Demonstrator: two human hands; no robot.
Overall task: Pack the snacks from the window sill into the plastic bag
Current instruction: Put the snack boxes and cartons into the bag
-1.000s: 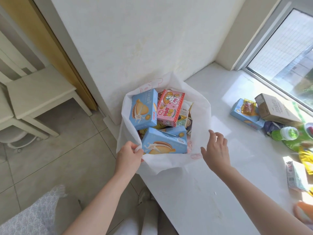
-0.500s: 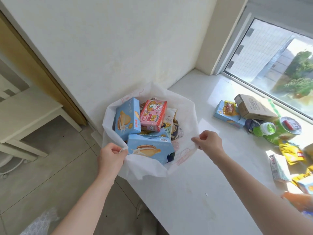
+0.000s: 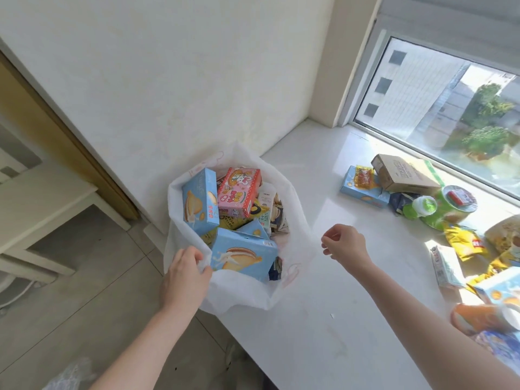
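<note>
Plastic bag (image 3: pixel 239 299) on window sill (image 3: pixel 323 347) left end, by wall; lower contents hidden under blue box (image 3: pixel 242 254) and pink box (image 3: pixel 239 192). Loose snacks (image 3: pixel 405 175) at right, some cut off by frame. Left hand (image 3: pixel 185 274): fingers clamped on near bag rim. Right hand (image 3: pixel 344 244): fingers curled beside right rim; contact indiscernible.

Both forearms outstretched — left hand (image 3: pixel 185 274) clenched in a grip, right hand (image 3: pixel 344 244) curled.
</note>
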